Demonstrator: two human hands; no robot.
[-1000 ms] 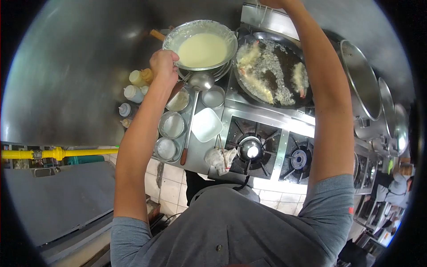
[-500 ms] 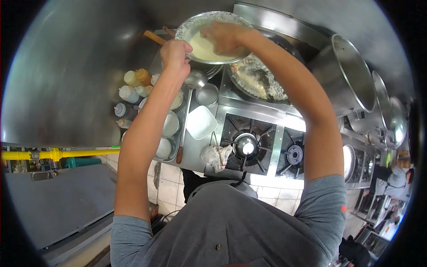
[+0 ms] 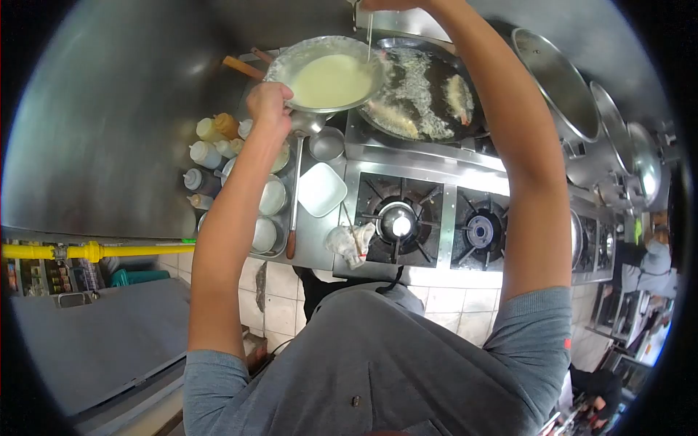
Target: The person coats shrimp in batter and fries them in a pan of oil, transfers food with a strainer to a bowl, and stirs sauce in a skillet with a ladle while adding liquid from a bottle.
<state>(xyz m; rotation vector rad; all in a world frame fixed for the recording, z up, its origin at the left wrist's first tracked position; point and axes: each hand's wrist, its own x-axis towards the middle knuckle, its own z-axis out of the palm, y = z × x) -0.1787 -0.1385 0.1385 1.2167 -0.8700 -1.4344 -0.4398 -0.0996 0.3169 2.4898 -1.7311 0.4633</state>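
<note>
**Coated pieces frying, with plenty of batter in the bowl**

At least two coated pieces already lie in the oil of the wide, dark pan, one towards the right side and one low on the left; a paler patch near the bowl may be another. Their crusts look pale, straw-coloured rather than brown, so the frying appears partway along. A good pool of batter is left.

The left hand's grip is clamped on the rim of the metal bowl, which sits at the pan's left edge, overlapping it in this view. The right hand is raised at the upper edge of the view, with thin, glossy strands of batter trailing from it. Its fingertips are cut off, so whether that grip is apart or together cannot be told.

The batter is smooth and creamy yellow, drying to a whitish, streaky film up the bowl's sloping wall. In the pan, a lacy strip of foam runs between the pieces, which are long, tapering and rough-skinned; the right one ends in a reddish tip. Below, on the worktop, lie a long-handled steel ladle, a square white dish with rounded corners and a crumpled cloth.
</note>
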